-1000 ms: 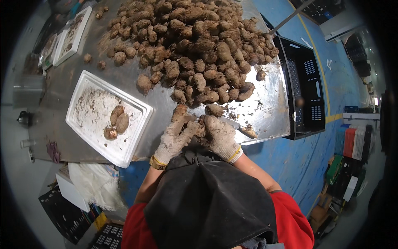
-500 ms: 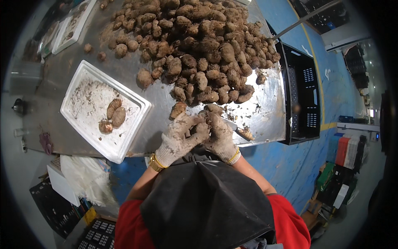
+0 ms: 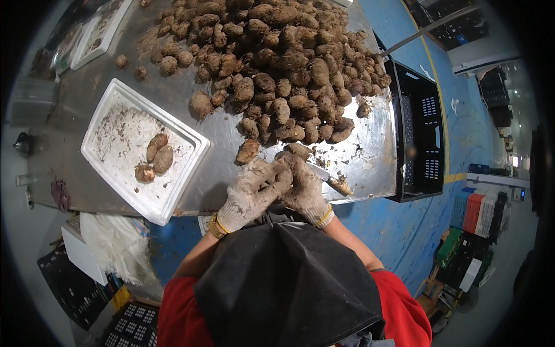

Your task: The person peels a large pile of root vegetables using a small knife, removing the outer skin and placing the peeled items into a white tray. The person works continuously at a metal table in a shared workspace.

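Now the two hands are closing in on each other; the left hand (image 3: 252,188), whose fingertips were reaching to a single tuber (image 3: 247,151) a second ago, is staying just short of it, and that tuber is lying loose on the metal table (image 3: 378,147); the gloved fingers are curling inward and meeting those of the right hand (image 3: 304,188) near the table's front edge; a brown thing was showing between them a moment earlier, but the gloves are now hiding whatever may be there, so I cannot tell whether either hand is gripping anything; this is probably meaning that the work is centring between the fingers, with the loose tuber being left aside; meanwhile three tubers (image 3: 163,159) are sitting in the white tray (image 3: 115,151) on the left, their number not changing; the big pile of tubers (image 3: 283,69) is spreading beyond the hands, and another tuber (image 3: 299,150) is lying near the right hand's fingertips; a knife (image 3: 340,186) is resting beside the right hand, its handle pointing rightward, and seems to be playing no part at present.
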`<control>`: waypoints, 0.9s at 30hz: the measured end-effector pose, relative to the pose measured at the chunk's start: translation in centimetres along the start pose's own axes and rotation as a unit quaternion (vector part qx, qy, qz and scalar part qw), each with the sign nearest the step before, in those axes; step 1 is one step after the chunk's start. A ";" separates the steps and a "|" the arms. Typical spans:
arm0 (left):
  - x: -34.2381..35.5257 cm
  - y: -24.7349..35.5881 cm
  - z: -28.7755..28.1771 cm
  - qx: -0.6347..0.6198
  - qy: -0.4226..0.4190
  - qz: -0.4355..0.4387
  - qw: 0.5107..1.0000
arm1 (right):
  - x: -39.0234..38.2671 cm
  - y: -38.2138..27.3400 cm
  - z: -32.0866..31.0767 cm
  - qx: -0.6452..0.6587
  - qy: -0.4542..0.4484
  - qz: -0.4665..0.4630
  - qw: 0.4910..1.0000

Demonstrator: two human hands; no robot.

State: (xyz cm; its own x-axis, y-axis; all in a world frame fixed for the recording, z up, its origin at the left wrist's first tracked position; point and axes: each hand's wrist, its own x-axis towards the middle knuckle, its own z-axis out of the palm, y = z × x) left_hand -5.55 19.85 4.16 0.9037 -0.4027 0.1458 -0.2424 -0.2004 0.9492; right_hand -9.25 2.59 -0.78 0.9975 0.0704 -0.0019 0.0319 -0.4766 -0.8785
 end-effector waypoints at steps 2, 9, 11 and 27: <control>0.0 -0.5 0.3 0.010 0.034 0.001 0.999 | 0.0 0.2 -0.2 -0.033 0.003 0.015 0.999; -0.3 -1.0 0.8 -0.113 0.097 -0.131 0.980 | -0.8 2.1 1.8 0.100 0.034 0.079 0.991; -0.2 -1.2 0.8 -0.073 0.080 -0.094 0.990 | -1.0 2.6 1.9 0.131 0.029 0.092 0.987; -0.6 -2.8 0.9 0.011 0.059 -0.133 0.989 | 0.0 -2.3 -0.3 -0.165 0.003 0.120 0.979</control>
State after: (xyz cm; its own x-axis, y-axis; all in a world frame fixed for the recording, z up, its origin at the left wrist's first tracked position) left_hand -5.69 19.88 1.14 0.9709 -0.2271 -0.0757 0.0031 -0.3046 0.9525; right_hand -9.28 3.43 1.42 0.9791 -0.0839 -0.1855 -0.1864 -0.7358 -0.6511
